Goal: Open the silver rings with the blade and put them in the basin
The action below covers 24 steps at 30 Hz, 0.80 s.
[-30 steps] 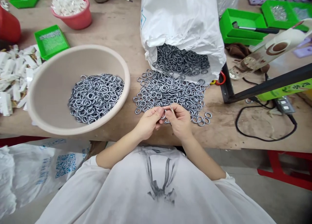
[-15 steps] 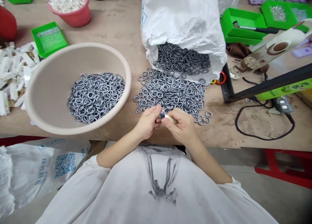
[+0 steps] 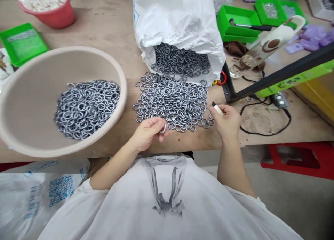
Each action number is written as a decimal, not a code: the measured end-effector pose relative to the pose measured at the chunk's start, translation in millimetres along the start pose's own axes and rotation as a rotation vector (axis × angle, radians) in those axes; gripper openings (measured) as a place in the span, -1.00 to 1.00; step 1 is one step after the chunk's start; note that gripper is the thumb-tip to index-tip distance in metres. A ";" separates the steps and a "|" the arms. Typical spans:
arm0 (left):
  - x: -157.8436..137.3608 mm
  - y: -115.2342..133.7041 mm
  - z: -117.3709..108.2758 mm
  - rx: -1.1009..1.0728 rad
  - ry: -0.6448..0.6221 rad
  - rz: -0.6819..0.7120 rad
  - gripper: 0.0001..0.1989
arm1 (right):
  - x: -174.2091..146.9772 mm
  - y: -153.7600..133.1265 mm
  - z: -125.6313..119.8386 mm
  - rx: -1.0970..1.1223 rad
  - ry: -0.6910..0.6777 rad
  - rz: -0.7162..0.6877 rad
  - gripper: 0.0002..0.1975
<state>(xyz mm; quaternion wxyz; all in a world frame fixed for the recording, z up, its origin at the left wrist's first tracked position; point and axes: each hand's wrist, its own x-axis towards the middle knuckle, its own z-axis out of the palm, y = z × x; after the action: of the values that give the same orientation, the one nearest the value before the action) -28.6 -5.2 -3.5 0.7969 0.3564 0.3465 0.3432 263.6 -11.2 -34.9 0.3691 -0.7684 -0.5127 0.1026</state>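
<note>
My left hand (image 3: 148, 133) pinches one grey ring (image 3: 163, 128) between thumb and fingers, at the front edge of the pile. Its other fingers are curled below. My right hand (image 3: 227, 121) is closed round a short off-white tool (image 3: 218, 111) with a dark, slanted tip; its exact kind is not clear. That hand hovers at the pile's right end, apart from the left. In front of both hands spreads a pile of grey rings (image 3: 172, 97), spilling from the mouth of a white sack (image 3: 177, 21). A large beige basin (image 3: 23, 104) on the left holds many similar rings.
A pink tub (image 3: 56, 15) of white pieces and a green tray (image 3: 24, 47) stand beyond the basin. At right are a black metal frame (image 3: 261, 88), a clear bottle (image 3: 263, 52), a black cable (image 3: 261, 133) and a green box (image 3: 236, 19). A red stool (image 3: 320, 160) stands below.
My hands were together with the tool's dark tip at my left fingers. My right hand has since moved away to the right with the tool. The view has shifted right.
</note>
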 end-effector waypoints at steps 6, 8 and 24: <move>14.1 -8.8 -2.1 -0.078 0.048 -0.060 -0.66 | -1.5 51.7 -10.6 -0.209 -0.125 0.112 -0.66; 18.0 -10.0 0.2 -0.112 0.074 -0.080 -0.69 | 0.3 52.8 -3.8 -0.134 -0.144 0.150 -0.67; 20.6 -31.9 24.7 0.086 0.182 0.240 -0.55 | -77.8 -105.1 52.6 0.950 -0.292 0.107 -0.67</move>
<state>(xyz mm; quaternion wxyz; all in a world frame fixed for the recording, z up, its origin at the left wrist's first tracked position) 11.5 -13.3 -23.0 0.6993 0.3966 0.3867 0.4517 125.4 -32.9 -18.6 0.5970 -0.5181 -0.4156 0.4499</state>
